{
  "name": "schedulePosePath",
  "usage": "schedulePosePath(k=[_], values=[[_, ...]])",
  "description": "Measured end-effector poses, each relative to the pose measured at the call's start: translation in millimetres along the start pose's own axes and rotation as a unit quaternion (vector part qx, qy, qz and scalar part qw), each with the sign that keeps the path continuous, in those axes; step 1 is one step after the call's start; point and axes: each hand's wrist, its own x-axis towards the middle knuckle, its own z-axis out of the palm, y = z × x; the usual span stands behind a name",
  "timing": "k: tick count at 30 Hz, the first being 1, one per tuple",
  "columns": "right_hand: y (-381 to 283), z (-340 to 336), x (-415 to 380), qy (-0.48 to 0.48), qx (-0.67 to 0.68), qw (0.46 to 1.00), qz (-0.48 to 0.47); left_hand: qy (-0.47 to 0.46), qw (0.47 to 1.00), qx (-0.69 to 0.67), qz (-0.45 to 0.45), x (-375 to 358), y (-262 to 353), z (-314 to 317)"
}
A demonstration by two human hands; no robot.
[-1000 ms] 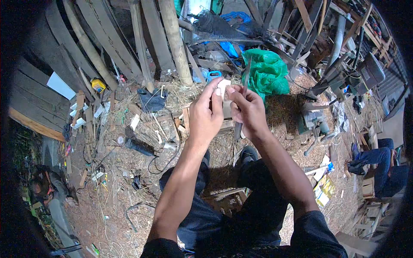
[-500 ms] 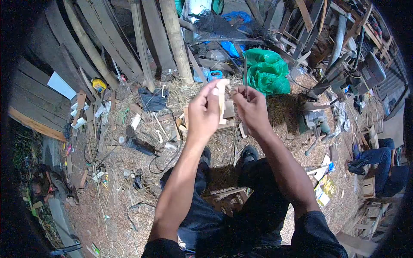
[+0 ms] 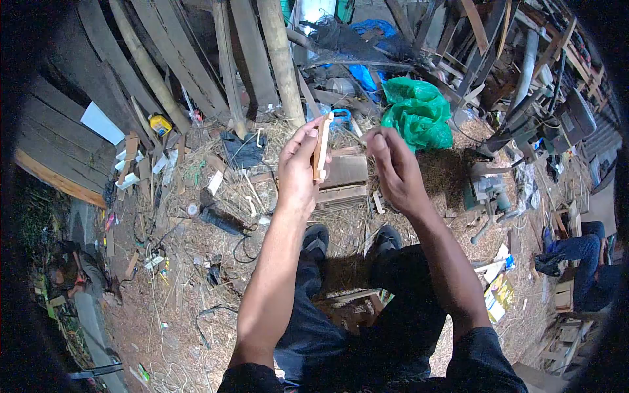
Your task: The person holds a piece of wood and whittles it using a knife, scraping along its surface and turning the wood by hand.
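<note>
My left hand (image 3: pixel 300 167) is closed around a small shaped piece of wood (image 3: pixel 322 149), held upright with its pale, notched edge toward the right. The thumb lies against its face. To the right, apart from the wood, my right hand (image 3: pixel 396 167) has its fingers pinched together. Something thin shows at its fingertips, too indistinct to name. Below and between the hands, a wooden block or board (image 3: pixel 346 171) lies on the ground in front of my shoes.
A green plastic bag (image 3: pixel 419 114) lies beyond my right hand. A metal machine (image 3: pixel 488 190) stands to the right. Planks (image 3: pixel 180 59) lean at the back left. A corded power tool (image 3: pixel 219 221) lies left among wood scraps. At far right, another person's legs (image 3: pixel 576 252) show.
My right hand has moved away from the wood, and the long dark strip seen upright in it no longer shows clearly. My left hand has turned the wood, and the view has shifted slightly.
</note>
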Motion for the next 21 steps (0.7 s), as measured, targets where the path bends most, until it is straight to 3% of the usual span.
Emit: schedulePosePath(k=[3,4,6,10,17,21], values=[[-5,-1,-4,-0.086,-0.092,0.992,-0.017,-0.028,0.998,-0.054,-0.023,2,0,-4],[1,2,-4,-0.067,-0.137,0.986,-0.068,-0.040,0.997,-0.066,-0.028,2,-1,-7],[9,5,-7,-0.061,-0.150,0.986,-0.042,-0.037,0.996,-0.077,-0.038,1,0,-5],[17,6,-4,-0.054,-0.230,0.968,-0.078,-0.003,0.996,-0.066,-0.059,-2,8,10],[2,13,-5,-0.048,-0.309,0.949,-0.042,-0.001,0.996,-0.053,-0.076,-7,4,14],[5,16,-9,-0.074,-0.329,0.941,-0.038,-0.045,0.995,-0.019,-0.085,-5,8,1]])
